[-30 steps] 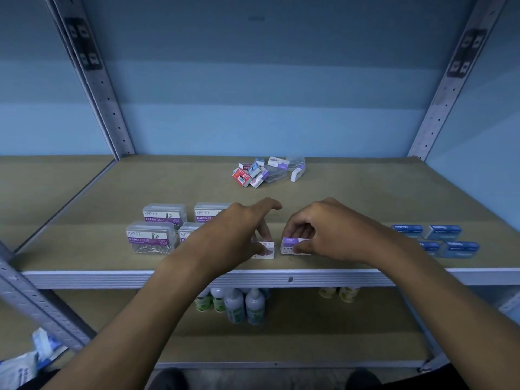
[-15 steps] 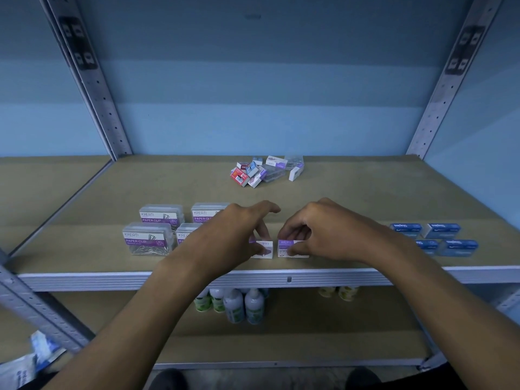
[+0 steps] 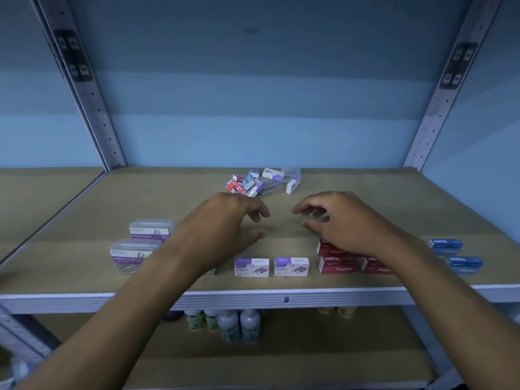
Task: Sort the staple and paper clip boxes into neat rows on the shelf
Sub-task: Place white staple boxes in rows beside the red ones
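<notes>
Shelf (image 3: 84,209): sorted rows at front, clip boxes (image 3: 132,256) left, purple staple boxes (image 3: 251,267) centre, red boxes (image 3: 337,264), blue boxes (image 3: 464,264) right. Left hand (image 3: 225,223), right hand (image 3: 337,220): fingers loosely spread, empty, above shelf. Unsorted pile (image 3: 264,181) at back; likely next pick, needs forward reach.

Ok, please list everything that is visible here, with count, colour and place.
paper clip boxes: at least two, clear with purple labels, front left of shelf
purple staple boxes: two, white and purple, side by side at front centre
red staple boxes: at least three, partly under the right wrist
blue staple boxes: two visible, front right
unsorted pile: mixed small boxes, back centre
shelf: brown board, grey metal edge
bottles: several, lower shelf
left hand: empty, above shelf
right hand: empty, above shelf
</notes>
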